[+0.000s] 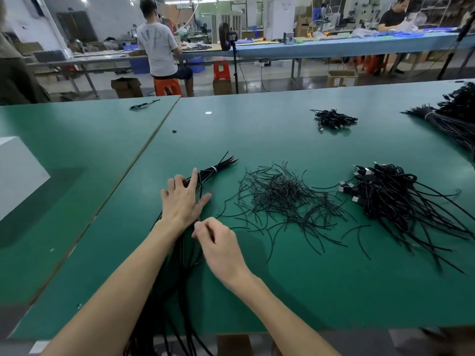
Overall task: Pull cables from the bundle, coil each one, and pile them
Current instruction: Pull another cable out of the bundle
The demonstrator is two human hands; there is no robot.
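Note:
A bundle of black cables (213, 168), tied with a white band near its far end, lies on the green table (282, 291) and runs under my arms over the front edge. My left hand (183, 199) rests flat on the bundle with fingers spread. My right hand (218, 244) is just behind it, its thumb and fingers pinched on a thin black cable beside the left wrist. A small pile of coiled cables (334, 119) sits far back right.
A loose scatter of short black wire pieces (285, 199) lies right of my hands. A heap of black USB cables (395, 201) is further right, another tied bundle (447, 119) at the far right edge. A white box (18, 170) stands at left. People work at benches behind.

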